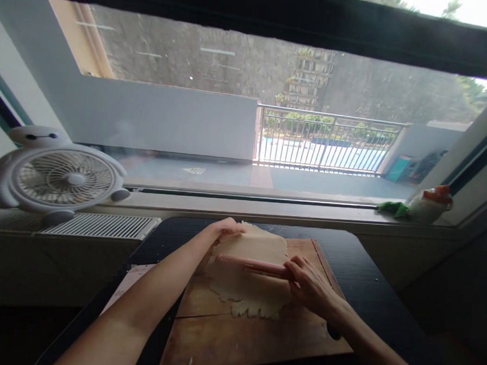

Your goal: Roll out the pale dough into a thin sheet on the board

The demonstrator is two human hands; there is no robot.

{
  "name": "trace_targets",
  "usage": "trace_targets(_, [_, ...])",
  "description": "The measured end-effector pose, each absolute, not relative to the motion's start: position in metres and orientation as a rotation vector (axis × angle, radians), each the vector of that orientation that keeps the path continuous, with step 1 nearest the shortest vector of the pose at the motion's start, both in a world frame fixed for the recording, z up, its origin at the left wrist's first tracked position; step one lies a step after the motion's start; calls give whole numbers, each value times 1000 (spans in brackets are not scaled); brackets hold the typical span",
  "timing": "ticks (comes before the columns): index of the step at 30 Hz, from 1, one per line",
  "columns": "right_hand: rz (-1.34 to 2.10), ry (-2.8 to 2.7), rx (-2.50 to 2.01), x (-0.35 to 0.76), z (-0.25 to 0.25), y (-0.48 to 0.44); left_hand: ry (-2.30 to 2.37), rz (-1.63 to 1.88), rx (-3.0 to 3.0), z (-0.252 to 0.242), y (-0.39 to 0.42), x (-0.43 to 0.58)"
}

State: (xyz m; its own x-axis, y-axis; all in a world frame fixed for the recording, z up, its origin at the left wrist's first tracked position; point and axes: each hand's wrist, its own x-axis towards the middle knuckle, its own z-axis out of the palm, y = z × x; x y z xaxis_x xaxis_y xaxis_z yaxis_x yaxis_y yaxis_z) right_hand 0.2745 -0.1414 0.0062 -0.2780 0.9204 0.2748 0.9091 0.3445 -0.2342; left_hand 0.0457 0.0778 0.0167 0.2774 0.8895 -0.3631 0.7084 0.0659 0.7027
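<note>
A thin, pale sheet of dough point(258, 292) with a ragged near edge lies spread over a wooden board point(218, 344). Across its middle rests a wooden rolling pin point(259, 265), its right end gripped in my right hand point(304, 278). The pin's left end lies on the dough with no hand on it. At the far left edge of the sheet is my left hand point(229, 227), fingers closed together on the dough's border; the thumb is hard to make out.
The board sits on a black table point(357, 270) against a window sill point(242, 206). A pale sheet of paper point(126, 285) lies under my left forearm. A white fan point(70, 176) stands at left; a jar with an orange top point(432, 206) and green cloth point(395, 209) at right.
</note>
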Motion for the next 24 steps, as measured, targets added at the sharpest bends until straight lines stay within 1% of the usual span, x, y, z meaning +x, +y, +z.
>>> trace_targets(4, [19,-2257,-1606,290,7,-156,1292,454,1563,13,65,45])
trace_targets(7, [52,-2230,-1614,308,5,-172,1250,498,1474,14,54,36])
trace_targets(9, [79,-2178,-1641,319,4,-181,1190,458,1401,19,47,27])
trace_targets(13, [72,-2036,-1720,335,0,-191,1038,252,1278,30,33,7])
trace_targets(15, [65,-1986,-1746,338,-3,-191,1036,222,1288,33,29,3])
trace_targets(19, [111,-1922,-1746,335,-8,-190,1077,350,1232,32,13,3])
trace_targets(24, [187,-1885,-1704,332,-12,-191,1037,548,919,14,-22,-17])
